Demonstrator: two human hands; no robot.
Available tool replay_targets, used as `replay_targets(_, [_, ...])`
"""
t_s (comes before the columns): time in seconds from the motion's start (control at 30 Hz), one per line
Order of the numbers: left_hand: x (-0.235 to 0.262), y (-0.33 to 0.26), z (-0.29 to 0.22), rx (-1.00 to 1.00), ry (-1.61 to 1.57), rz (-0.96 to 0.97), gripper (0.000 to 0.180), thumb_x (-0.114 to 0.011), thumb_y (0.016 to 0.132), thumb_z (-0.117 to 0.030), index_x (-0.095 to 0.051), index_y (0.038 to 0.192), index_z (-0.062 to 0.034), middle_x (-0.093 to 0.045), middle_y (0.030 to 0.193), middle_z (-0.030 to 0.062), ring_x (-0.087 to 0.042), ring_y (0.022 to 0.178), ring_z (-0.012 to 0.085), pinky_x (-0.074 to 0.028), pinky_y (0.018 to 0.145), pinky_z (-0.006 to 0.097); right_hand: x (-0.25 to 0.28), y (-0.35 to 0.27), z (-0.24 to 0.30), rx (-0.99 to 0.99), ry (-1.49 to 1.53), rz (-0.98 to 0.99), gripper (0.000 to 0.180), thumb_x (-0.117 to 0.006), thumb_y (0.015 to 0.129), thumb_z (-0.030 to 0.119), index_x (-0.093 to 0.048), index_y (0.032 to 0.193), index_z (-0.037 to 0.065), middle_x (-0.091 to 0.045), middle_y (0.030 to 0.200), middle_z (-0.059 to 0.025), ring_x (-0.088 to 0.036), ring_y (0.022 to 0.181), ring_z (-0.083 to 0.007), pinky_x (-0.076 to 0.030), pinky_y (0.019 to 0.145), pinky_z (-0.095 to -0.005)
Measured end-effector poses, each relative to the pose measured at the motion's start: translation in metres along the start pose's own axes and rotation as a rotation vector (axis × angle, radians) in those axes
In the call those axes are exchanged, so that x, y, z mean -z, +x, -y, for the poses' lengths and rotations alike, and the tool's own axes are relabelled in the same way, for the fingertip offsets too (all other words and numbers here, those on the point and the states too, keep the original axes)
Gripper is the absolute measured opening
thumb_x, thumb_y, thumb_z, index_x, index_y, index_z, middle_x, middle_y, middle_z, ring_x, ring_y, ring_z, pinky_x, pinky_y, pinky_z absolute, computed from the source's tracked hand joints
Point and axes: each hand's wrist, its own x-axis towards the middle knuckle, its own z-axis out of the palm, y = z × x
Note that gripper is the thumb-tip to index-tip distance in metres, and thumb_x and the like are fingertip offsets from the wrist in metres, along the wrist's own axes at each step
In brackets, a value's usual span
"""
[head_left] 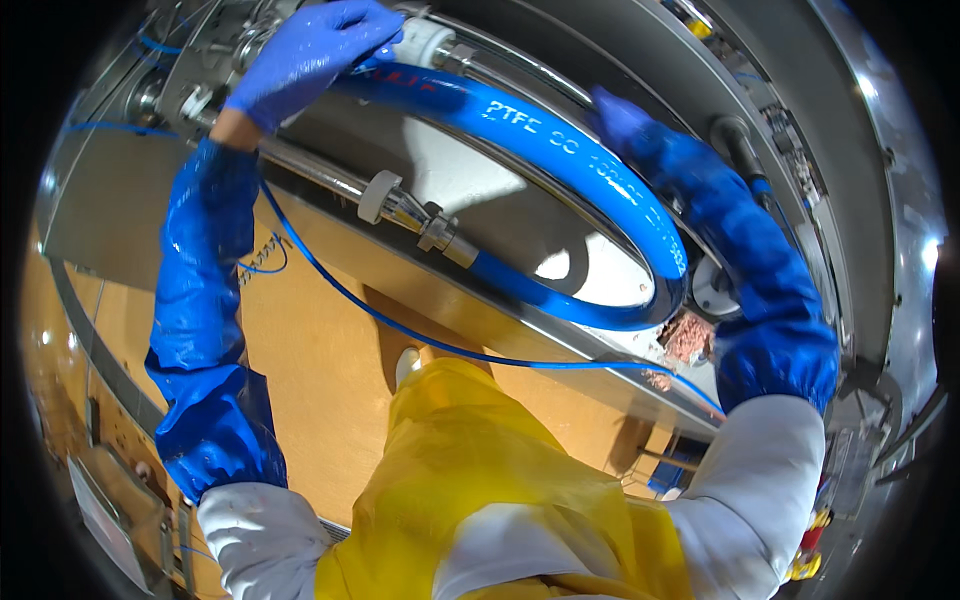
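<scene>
My left hand (pixel 315 60), in a violet-blue glove, is at the top left with its fingers curled against a white ring nut (pixel 422 43) on a steel pipe (pixel 525 78). Below the nut, a thick blue hose (pixel 560 145) starts near that hand and loops round to the right. Its lower end carries a steel coupling (pixel 437 232), joined to a second white nut (pixel 380 197) on another pipe. My right hand (pixel 620 115) is beside the outer bend of the hose, at the far end of the steel pipe; its fingers are blurred and partly hidden.
The hose lies over a steel trough, with pink minced scraps (pixel 688 338) at its right end. A thin blue line (pixel 440 350) hangs across its front edge (pixel 540 325). Steel machinery (pixel 860 200) stands to the right. Below is an orange-tan floor (pixel 310 390).
</scene>
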Motion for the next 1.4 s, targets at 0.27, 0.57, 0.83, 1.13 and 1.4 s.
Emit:
replay_targets(0.27, [-0.055,-0.001,-0.166,-0.819,0.513,-0.438,0.031,-0.06,0.095,-0.032,-0.066,0.107,-0.0048,-0.069,0.103,0.0108,-0.066,0.09,0.0201,-0.053,0.075,0.033,0.066,-0.375,-0.034,-0.036,-0.278,-0.559,0.021,-0.058,0.093,0.024,-0.062,0.098,0.004,-0.063,0.092,-0.0197,-0.062,0.09,-0.0397,-0.048,0.078,-0.0484])
replay_targets(0.57, [-0.177,0.045,-0.334,-0.832,1.122,-0.117,0.026,-0.053,0.097,-0.026,-0.061,0.118,-0.0123,-0.068,0.108,0.011,-0.066,0.091,0.0262,-0.054,0.077,0.038,-0.226,-0.689,-0.137,-0.639,0.177,-0.203,0.03,-0.056,0.088,0.034,-0.069,0.095,0.008,-0.07,0.093,-0.0192,-0.066,0.088,-0.0401,-0.052,0.078,-0.0479])
replay_targets(0.83, [-0.301,-0.036,-0.411,-0.815,1.379,-0.243,0.031,-0.048,0.099,-0.021,-0.057,0.129,-0.019,-0.067,0.113,0.0111,-0.067,0.093,0.0317,-0.054,0.079,0.041,-0.505,-1.003,-0.105,-1.214,0.683,0.071,0.048,-0.054,0.089,0.048,-0.07,0.11,0.009,-0.069,0.112,-0.0196,-0.064,0.107,-0.0373,-0.051,0.093,-0.0454])
replay_targets(1.13, [-0.391,-0.266,-0.375,-0.69,1.063,-0.001,0.031,-0.046,0.101,-0.031,-0.061,0.123,-0.0159,-0.068,0.105,0.0156,-0.065,0.087,0.04,-0.052,0.077,0.047,-0.566,-1.111,-0.15,-1.126,1.01,-0.215,0.038,-0.055,0.092,0.04,-0.07,0.101,0.006,-0.072,0.1,-0.0143,-0.067,0.096,-0.031,-0.051,0.086,-0.0394])
replay_targets(1.4, [-0.563,-0.3,-0.19,-0.025,0.878,0.241,0.065,-0.038,0.095,-0.061,-0.073,0.102,-0.0066,-0.067,0.103,0.0255,-0.063,0.098,0.0449,-0.048,0.091,0.049,-0.535,-1.211,-0.249,-1.215,0.989,-0.248,0.041,-0.056,0.09,0.043,-0.071,0.103,0.007,-0.071,0.102,-0.0173,-0.067,0.098,-0.0343,-0.052,0.087,-0.0421])
